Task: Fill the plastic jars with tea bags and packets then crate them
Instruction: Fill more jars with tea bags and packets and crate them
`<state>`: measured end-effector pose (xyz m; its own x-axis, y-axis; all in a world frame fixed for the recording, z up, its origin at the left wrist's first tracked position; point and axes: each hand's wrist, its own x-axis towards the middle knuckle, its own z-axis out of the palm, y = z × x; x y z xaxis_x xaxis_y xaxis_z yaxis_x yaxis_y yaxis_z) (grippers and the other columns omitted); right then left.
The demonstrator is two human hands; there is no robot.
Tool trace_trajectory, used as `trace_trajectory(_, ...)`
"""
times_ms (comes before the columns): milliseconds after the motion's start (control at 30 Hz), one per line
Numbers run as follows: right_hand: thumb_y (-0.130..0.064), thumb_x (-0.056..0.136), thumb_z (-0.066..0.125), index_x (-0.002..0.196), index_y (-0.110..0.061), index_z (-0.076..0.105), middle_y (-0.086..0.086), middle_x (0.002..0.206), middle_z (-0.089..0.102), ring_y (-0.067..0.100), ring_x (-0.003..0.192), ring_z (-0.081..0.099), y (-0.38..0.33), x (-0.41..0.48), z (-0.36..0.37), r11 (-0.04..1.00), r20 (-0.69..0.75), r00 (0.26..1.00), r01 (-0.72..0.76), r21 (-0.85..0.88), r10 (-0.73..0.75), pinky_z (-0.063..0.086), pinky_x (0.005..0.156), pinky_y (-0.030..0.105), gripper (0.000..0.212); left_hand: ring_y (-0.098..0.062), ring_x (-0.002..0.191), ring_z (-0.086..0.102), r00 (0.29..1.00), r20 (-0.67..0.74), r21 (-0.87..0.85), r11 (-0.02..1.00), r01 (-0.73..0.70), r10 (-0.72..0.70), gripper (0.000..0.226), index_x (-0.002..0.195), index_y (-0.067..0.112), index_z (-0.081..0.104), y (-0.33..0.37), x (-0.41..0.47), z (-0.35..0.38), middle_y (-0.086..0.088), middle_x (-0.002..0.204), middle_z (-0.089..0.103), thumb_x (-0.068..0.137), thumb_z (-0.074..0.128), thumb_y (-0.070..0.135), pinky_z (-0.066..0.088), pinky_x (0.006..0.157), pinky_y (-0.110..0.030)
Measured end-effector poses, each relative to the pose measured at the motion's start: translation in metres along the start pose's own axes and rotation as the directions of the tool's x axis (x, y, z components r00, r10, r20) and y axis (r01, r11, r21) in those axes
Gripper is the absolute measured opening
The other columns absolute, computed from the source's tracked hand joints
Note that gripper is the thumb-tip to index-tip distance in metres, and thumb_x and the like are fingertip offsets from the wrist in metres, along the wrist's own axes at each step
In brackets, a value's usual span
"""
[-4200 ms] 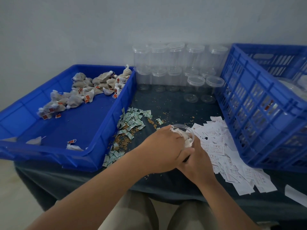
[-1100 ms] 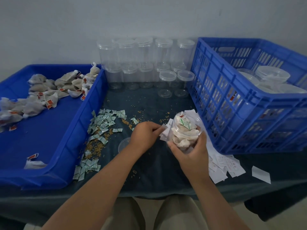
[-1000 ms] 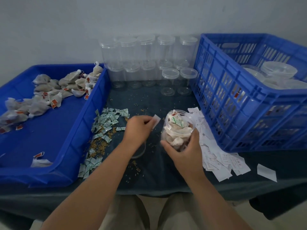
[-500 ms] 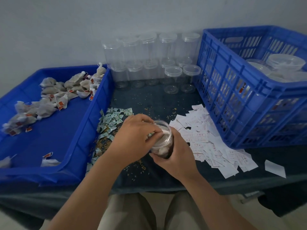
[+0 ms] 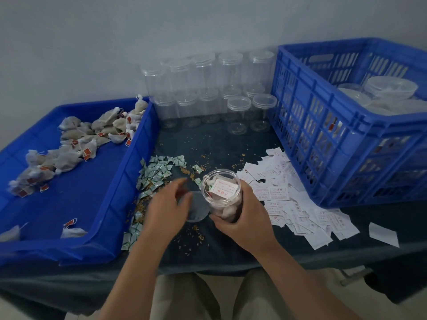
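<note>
Jar (image 5: 223,197) snug inside curled R-hand fingers (image 5: 249,194)

Dark cloth (image 5: 219,144) covers the table and hangs over its front edge, below the grip. Brown grain (image 5: 145,200) is spilled all over it: a thick patch left of the grip, tight against the wall of the big blue tray (image 5: 129,172), and loose specks beyond the grip and on the near side too. Right of the grip, just beside it, there's a heap of white paper slips (image 5: 288,199) with red print, fanning out towards the table's front edge. One blank slip (image 5: 383,230) lies alone, farther right. Well beyond it all, a plain pale wall (image 5: 115,31).
</note>
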<state>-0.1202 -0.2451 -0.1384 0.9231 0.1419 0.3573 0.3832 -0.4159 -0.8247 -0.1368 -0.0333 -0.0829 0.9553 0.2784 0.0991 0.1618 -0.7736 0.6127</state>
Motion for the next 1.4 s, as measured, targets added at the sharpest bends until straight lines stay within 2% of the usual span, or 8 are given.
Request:
trace_trajectory(100, -0.059, 0.072, 0.089, 0.151, -0.036, 0.043, -0.025, 0.138, 0.062, 0.000, 0.128, 0.061, 0.001, 0.000, -0.001, 1.000, -0.011, 1.000, -0.006, 0.011, 0.007, 0.059, 0.097, 0.037, 0.095, -0.026, 0.142, 0.045, 0.988, 0.131, 0.301, 0.953, 0.044, -0.087, 0.086, 0.161, 0.017, 0.037, -0.013, 0.002, 0.025, -0.004, 0.155, 0.050, 0.093, 0.070, 0.058, 0.040, 0.116, -0.041)
trace_trajectory(200, -0.060, 0.072, 0.090, 0.151, -0.034, 0.044, -0.024, 0.135, 0.063, 0.001, 0.126, 0.062, 0.001, 0.000, 0.000, 1.000, -0.014, 1.000, -0.007, 0.000, 0.007, 0.059, 0.096, 0.038, 0.095, -0.031, 0.149, 0.030, 0.991, 0.103, 0.341, 0.939, 0.050, -0.091, 0.093, 0.156, 0.014, 0.046, -0.014, 0.005, 0.036, -0.008, 0.164, 0.037, 0.086, 0.071, 0.069, 0.028, 0.122, -0.042)
trace_trajectory(400, -0.061, 0.071, 0.089, 0.150, -0.040, 0.042, -0.026, 0.136, 0.062, -0.002, 0.126, 0.061, 0.002, 0.001, 0.000, 1.000, -0.006, 1.000, 0.007, 0.006, -0.007, 0.059, 0.096, 0.034, 0.095, -0.016, 0.100, 0.063, 0.959, -0.022, -0.169, 0.946, 0.275, -0.282, 0.069, 0.132, 0.032, 0.053, 0.000, 0.003, 0.030, 0.014, 0.109, 0.062, 0.075, 0.092, 0.034, 0.053, 0.080, -0.034)
trace_trajectory(567, -0.054, 0.072, 0.092, 0.150, -0.057, 0.032, -0.032, 0.137, 0.061, -0.008, 0.126, 0.061, 0.000, -0.002, -0.002, 0.996, 0.020, 1.000, 0.017, 0.090, -0.019, 0.047, 0.096, 0.007, 0.098, -0.025, 0.101, 0.076, 0.945, 0.063, -0.746, 0.613, 0.259, -0.322, 0.016, 0.103, 0.031, 0.080, 0.023, 0.007, 0.024, 0.005, 0.099, 0.080, 0.090, 0.075, 0.022, 0.061, 0.086, -0.040)
trace_trajectory(867, -0.050, 0.073, 0.092, 0.150, -0.039, 0.040, -0.038, 0.132, 0.060, -0.011, 0.121, 0.061, -0.002, -0.003, -0.002, 0.995, 0.019, 1.000, 0.002, 0.104, -0.004, 0.046, 0.093, 0.005, 0.094, -0.020, 0.116, 0.073, 0.967, 0.220, -0.841, 0.477, 0.256, -0.131, 0.033, 0.126, 0.045, 0.073, 0.037, -0.005, 0.017, 0.000, 0.124, 0.076, 0.110, 0.051, 0.026, 0.058, 0.102, -0.045)
trace_trajectory(1033, -0.059, 0.069, 0.087, 0.149, -0.033, 0.041, -0.027, 0.132, 0.062, -0.002, 0.121, 0.062, -0.002, 0.000, -0.001, 1.000, -0.004, 1.000, -0.023, 0.021, 0.023, 0.057, 0.097, 0.026, 0.096, -0.033, 0.124, 0.069, 0.969, 0.235, -0.958, 0.151, 0.244, -0.072, 0.036, 0.139, 0.022, 0.067, 0.031, -0.011, -0.005, -0.015, 0.135, 0.070, 0.105, 0.058, 0.027, 0.059, 0.100, -0.043)
trace_trajectory(1233, -0.054, 0.071, 0.092, 0.148, -0.031, 0.043, -0.021, 0.131, 0.064, 0.002, 0.118, 0.064, -0.002, 0.001, 0.000, 0.999, 0.014, 0.999, -0.030, -0.011, 0.030, 0.060, 0.094, 0.035, 0.094, -0.026, 0.130, 0.066, 0.993, 0.115, -0.885, 0.454, 0.099, 0.008, 0.034, 0.129, 0.034, 0.074, 0.042, -0.021, -0.020, -0.004, 0.135, 0.072, 0.097, 0.065, 0.040, 0.047, 0.113, -0.050)
trace_trajectory(1400, -0.055, 0.072, 0.092, 0.150, -0.026, 0.045, -0.017, 0.134, 0.064, 0.005, 0.121, 0.064, 0.000, 0.002, 0.000, 0.999, 0.033, 0.999, -0.023, -0.029, 0.024, 0.060, 0.095, 0.037, 0.096, 0.010, 0.120, 0.061, 0.986, -0.049, -0.639, 0.753, -0.156, 0.162, 0.036, 0.137, 0.063, 0.053, 0.056, -0.023, -0.019, 0.035, 0.128, 0.064, 0.101, 0.053, 0.061, 0.053, 0.090, -0.013)
